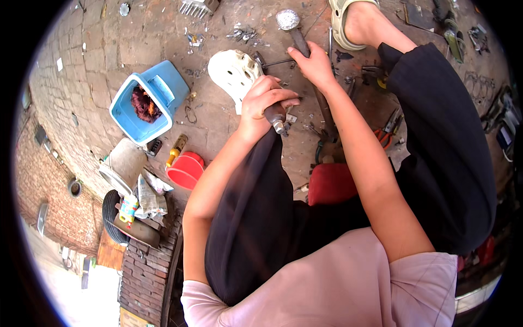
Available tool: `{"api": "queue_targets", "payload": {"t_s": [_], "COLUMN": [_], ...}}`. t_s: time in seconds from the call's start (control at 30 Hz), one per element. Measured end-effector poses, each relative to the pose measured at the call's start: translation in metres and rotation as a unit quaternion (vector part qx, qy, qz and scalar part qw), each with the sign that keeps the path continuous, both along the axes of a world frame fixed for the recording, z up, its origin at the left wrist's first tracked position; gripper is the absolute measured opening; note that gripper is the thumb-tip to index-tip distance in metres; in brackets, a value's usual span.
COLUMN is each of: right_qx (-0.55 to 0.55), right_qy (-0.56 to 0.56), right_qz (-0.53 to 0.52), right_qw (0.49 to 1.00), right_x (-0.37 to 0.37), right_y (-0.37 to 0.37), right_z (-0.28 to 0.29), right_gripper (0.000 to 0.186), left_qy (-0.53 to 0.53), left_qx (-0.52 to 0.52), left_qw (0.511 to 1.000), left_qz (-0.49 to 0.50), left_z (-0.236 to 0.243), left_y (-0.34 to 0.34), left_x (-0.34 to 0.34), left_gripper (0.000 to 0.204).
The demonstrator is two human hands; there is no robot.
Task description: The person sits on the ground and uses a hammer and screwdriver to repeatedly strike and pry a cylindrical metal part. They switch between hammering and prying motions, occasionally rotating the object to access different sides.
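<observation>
My right hand (316, 68) is closed round the handle of a hammer (288, 20), whose shiny round head points away from me. The long dark handle runs back under my right wrist. To its left, above my knee, my left hand (264, 101) is wrapped round a dark metal cylinder with a bolt end (276, 117). The bare bolt end points toward me; my fingers hide the rest of the part, and its exact kind does not show. The hammer head is apart from it. A thin metal rod (278, 62) shows between the two hands.
My cream clogs (231, 71) stand on the ground. Orange-handled pliers (388, 131) and other tools lie to the right. A red seat (329, 185) is between my legs. Leftward are a blue bin (122, 117), a red bucket (186, 170), a yellow-handled tool (175, 151) and a pale bucket (124, 158).
</observation>
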State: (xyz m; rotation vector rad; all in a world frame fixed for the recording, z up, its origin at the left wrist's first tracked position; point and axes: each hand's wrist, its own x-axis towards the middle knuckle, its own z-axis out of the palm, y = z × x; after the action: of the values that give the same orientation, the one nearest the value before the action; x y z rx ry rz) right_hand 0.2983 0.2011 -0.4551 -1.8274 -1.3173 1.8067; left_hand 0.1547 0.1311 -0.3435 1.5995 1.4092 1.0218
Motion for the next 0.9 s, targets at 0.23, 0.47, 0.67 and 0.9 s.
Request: {"api": "queue_targets", "payload": {"t_s": [0.23,0.47,0.67,0.9], "right_qx": [0.032,0.032,0.055,0.062], "right_qy": [-0.02,-0.017,-0.017,-0.013], "right_qz": [0.013,0.016,0.004,0.011], "right_qw": [0.999,0.999,0.998,0.998], "right_x": [-0.0011,0.0005,-0.0003,0.0005], "right_y": [0.0008,0.0008,-0.0018,-0.0019], "right_z": [0.0047,0.0041,-0.0021,-0.0011], "right_gripper": [0.04,0.041,0.042,0.042], "left_qy": [-0.02,-0.031,-0.034,-0.04], "left_qx": [-0.002,-0.004,-0.006,-0.009], "left_qw": [1.0,0.999,0.999,0.998], "left_qz": [0.006,0.019,0.041,0.04], "left_z": [0.0036,0.0009,0.0037,0.0067], "left_y": [-0.0009,-0.0022,0.0011,0.0026], "left_x": [-0.0051,-0.0067,-0.0062,-0.0077], "left_gripper": [0.017,0.017,0.016,0.014]}}
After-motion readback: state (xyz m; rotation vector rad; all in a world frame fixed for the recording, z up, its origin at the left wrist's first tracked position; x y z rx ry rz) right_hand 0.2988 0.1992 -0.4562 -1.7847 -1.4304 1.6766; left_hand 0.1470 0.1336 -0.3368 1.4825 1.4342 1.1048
